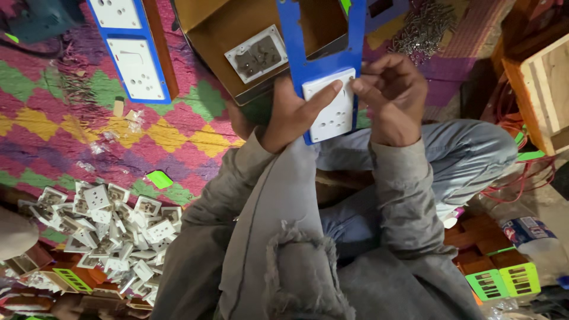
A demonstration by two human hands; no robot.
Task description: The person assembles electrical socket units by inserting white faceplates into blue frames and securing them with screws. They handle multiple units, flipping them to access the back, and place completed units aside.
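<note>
Left hand [290,115] clamped round white socket module [332,109], thumb flat across its face. Right hand [391,95] pinching its top right corner against blue panel [320,41], held up over the lap. Probably light, rigid plastic, glossy so slippery; best gripped by edges. Brown box [237,29] behind.

1. The left hand [290,115] is raised in front of the chest, palm turned inward, its thumb stretched out to the right and pressing flat.
2. The right hand [391,95] sits just beside it, back toward the camera, fingers [363,89] curled and pinched together at the tips.
3. Both forearms, in grey sleeves, rise from the lap and converge toward the hands.
</note>
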